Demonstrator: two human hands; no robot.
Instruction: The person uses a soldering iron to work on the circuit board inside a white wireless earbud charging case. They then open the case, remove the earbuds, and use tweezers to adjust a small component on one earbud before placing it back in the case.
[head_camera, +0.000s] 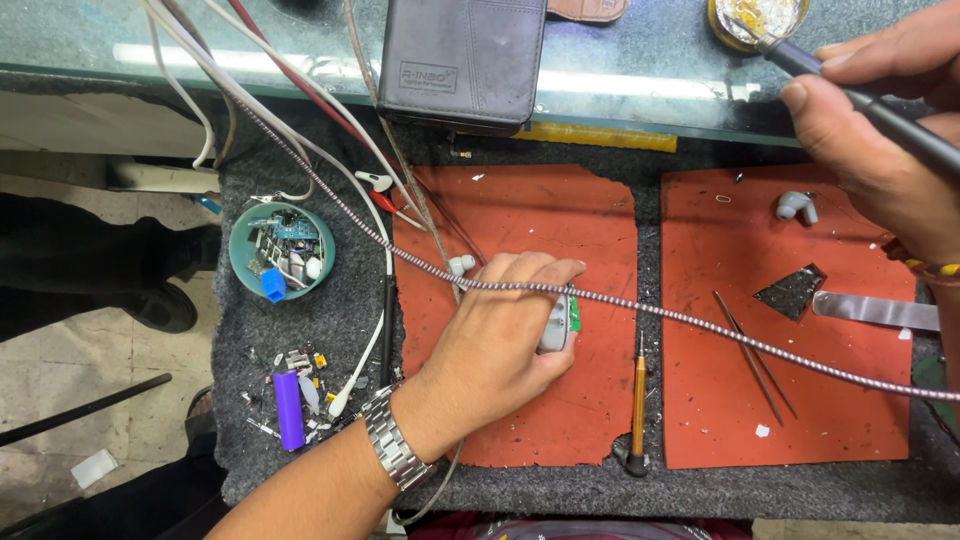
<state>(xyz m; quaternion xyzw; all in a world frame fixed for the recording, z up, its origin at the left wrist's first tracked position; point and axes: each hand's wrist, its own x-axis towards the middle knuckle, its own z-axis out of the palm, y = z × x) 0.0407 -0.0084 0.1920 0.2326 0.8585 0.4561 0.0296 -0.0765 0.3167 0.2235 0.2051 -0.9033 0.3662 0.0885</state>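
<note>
Soldering iron (880, 110) is pinched in right hand (880, 130), tip at the flux tin (757, 20). Small grey device (556, 325) is clamped by left hand (500, 340) on the red mat (520, 220); it should be held steady.

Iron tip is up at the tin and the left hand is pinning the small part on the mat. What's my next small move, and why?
Probably bring the soldering iron in the right hand down toward the small grey part. The left hand presses that part on the red mat, its green edge exposed, while the tip sits far off at the round tin. Pass above the braided cable crossing between them.
</note>
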